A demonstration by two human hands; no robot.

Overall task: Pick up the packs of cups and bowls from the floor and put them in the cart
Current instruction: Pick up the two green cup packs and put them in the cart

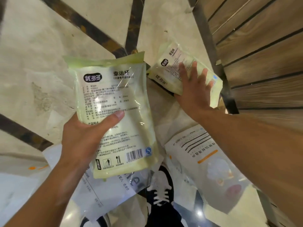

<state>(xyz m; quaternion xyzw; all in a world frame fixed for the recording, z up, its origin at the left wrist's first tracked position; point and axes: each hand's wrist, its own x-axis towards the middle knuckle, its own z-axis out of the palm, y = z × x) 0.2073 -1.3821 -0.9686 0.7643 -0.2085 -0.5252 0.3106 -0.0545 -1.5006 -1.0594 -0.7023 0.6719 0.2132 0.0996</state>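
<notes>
The left hand (pixel 85 136) is gripping a green pack of cups (pixel 114 112) by its lower edge, thumb pressing across the label, holding it above the floor (pixel 32 46). The right hand (pixel 193 89) is spreading wide over a second cup pack (pixel 172 66) lying on the floor, fingers not yet closing. Clear bowl packs (pixel 206 169) are lying near the shoe (pixel 161 185). The slick film may be slipping from the one-handed pinch, and a foot could be crushing the bowls.

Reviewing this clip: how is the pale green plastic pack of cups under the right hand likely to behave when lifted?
The pale green plastic pack of cups is probably light: the left hand holds a matching pack alone. Its glossy film looks slippery, so the right hand, lying flat on it, may need to curl around it. The crinkled wrap suggests it flexes somewhat.
</notes>
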